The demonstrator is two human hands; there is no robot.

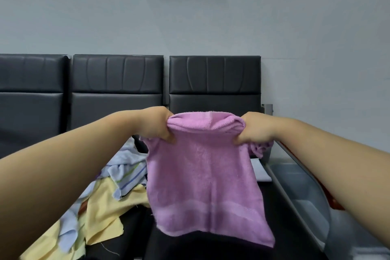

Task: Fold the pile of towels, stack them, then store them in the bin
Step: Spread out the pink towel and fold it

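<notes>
A pink-purple towel (205, 177) hangs in the air in front of me, held up by its top edge, which is bunched and doubled over. My left hand (157, 125) grips the towel's top left corner. At the top right corner my right hand (254, 130) grips it the same way. The towel's lower hem hangs free above the dark seat. A pile of unfolded towels (101, 200), yellow, pale blue and striped, lies on the seat at the lower left. A grey plastic bin (304, 194) stands at the right, partly hidden by my right forearm.
A row of black padded chairs (118, 82) stands against a pale wall behind the towel. A white folded cloth (260, 172) lies on the seat between the held towel and the bin. Something red shows behind the bin under my right arm.
</notes>
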